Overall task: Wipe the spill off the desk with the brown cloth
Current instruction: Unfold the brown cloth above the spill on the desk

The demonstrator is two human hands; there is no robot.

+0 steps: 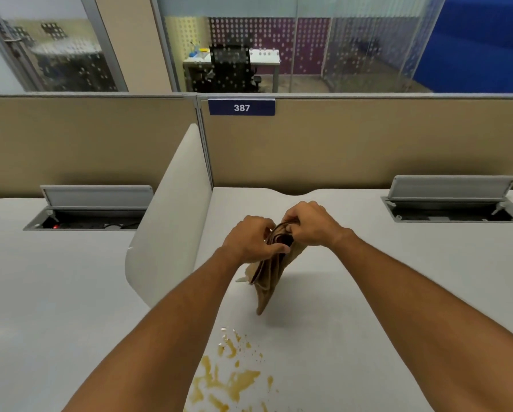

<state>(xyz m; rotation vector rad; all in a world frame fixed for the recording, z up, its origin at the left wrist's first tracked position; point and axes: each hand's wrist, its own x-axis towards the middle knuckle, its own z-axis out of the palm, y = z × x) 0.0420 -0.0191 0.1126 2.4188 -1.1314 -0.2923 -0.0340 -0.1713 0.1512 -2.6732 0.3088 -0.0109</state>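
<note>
A brown cloth (271, 273) hangs folded in the air above the white desk (368, 292), its lower tip close to the surface. My left hand (253, 237) pinches its top edge from the left. My right hand (310, 224) grips the same top edge from the right, fingers curled over the folds. A yellowish-brown spill (228, 382) lies in splashes and drops on the desk near the front edge, nearer to me than the cloth and apart from it.
A white rounded divider (172, 221) stands to the left of the hands, between two desks. Open cable boxes sit at the back left (91, 212) and back right (454, 203). A beige partition with a "387" sign (241, 107) closes the back.
</note>
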